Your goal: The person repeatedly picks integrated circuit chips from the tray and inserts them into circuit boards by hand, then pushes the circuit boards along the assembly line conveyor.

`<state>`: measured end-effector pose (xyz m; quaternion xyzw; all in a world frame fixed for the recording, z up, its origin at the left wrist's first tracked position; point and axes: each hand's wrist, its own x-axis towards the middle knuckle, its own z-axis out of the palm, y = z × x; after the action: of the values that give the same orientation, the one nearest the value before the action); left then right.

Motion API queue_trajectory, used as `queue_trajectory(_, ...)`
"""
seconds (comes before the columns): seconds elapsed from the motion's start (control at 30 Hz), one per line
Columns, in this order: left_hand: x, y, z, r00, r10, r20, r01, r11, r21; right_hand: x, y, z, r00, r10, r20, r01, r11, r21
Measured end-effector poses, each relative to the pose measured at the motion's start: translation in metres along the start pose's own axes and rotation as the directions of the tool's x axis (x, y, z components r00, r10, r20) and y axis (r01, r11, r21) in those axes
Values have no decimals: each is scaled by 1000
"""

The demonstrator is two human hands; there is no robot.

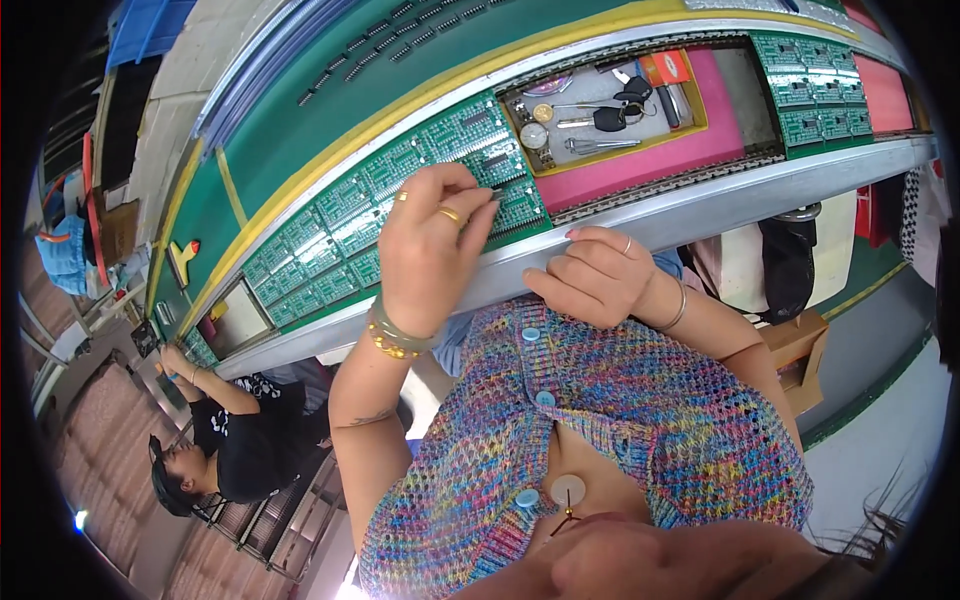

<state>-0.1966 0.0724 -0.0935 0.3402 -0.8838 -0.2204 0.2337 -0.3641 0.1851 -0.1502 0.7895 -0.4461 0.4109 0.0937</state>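
My left hand (430, 245), with rings and bangles, is over a panel of green circuit boards (485, 130). Its thumb and forefinger pinch together close to the board; whatever is between them is too small to make out. My right hand (600, 275) is curled closed at the metal rail (690, 185) along the near edge, and its palm is hidden. More green circuit boards (320, 235) extend left along the rail. Several black chips (400, 35) lie in rows on the green mat (290, 110) behind.
Right of the panel, a yellow-edged box (690, 140) holds keys (610, 118), a watch and small items on a pink sheet (640, 182). Another circuit board panel (815, 95) lies farther right. A co-worker (245, 430) in black works at the left end of the line.
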Motion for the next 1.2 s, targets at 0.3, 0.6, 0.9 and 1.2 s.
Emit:
queue_trajectory(0.3,-5,6,18,997,83,-3,-82,993,90,1,-2,3,999,24,-42,-24,1000,17)
queue_trajectory(0.6,-8,8,18,997,74,8,-75,994,75,0,-2,4,998,13,-54,-13,1000,2)
queue_trajectory(0.9,-5,6,17,998,67,10,-68,995,70,1,-1,4,999,18,-47,-18,1000,1)
queue_trajectory(1.2,-20,13,16,981,178,76,-192,947,259,3,-2,5,998,2,-64,-1,1000,13)
